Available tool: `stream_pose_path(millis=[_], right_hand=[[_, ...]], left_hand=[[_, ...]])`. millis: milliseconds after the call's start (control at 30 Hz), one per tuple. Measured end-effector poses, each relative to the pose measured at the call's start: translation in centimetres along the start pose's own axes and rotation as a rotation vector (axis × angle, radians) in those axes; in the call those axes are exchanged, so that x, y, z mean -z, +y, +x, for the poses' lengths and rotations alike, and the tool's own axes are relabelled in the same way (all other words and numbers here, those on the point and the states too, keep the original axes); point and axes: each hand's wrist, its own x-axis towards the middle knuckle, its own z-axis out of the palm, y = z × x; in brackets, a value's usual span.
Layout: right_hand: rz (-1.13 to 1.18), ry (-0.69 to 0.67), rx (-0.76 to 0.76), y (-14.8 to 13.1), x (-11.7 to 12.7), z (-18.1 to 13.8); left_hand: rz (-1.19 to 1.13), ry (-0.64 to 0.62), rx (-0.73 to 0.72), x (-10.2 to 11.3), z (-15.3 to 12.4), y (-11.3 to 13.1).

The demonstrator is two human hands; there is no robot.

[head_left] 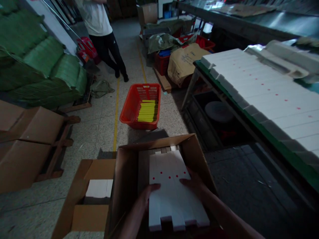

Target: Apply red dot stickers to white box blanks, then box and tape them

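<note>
Several long white boxes (171, 196), each marked with a red dot, lie side by side in a row between my hands. The row is over or inside an open cardboard carton (119, 186), and its near ends are uneven. My left hand (149, 193) is closed on the row's left side, its thumb on top. On the right side my right hand (195, 182) grips the row in the same way, thumb on top and the other fingers mostly hidden. Beneath and beyond it, more white boxes (143, 166) show inside the carton.
A red plastic basket (127, 108) holding yellow pieces stands beyond the carton. At right, a green-edged table (251, 121) bears a long row of white boxes. Brown cartons (37, 129) and green bales (45, 59) are stacked left. A person (99, 30) stands at the back.
</note>
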Motion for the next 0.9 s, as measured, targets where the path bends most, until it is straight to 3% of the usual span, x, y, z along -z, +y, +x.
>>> stream_pose_path(millis=[200, 400, 667, 900], right_hand=[[-0.071, 0.081, -0.04, 2.7, 1.2, 4.0], [-0.279, 0.294, -0.105, 4.0, 1.7, 5.8], [-0.232, 0.243, -0.023, 4.1, 2.3, 7.7], [-0.403, 0.305, 0.009, 8.8, 4.1, 14.2]], left_hand=[[-0.001, -0.066, -0.04, 1.4, 4.6, 0.8], [0.073, -0.011, -0.189, 2.3, 8.7, 1.6], [0.024, -0.034, -0.219, 2.6, 12.4, 0.2], [0.076, -0.057, -0.357, 4.7, 18.3, -1.1]])
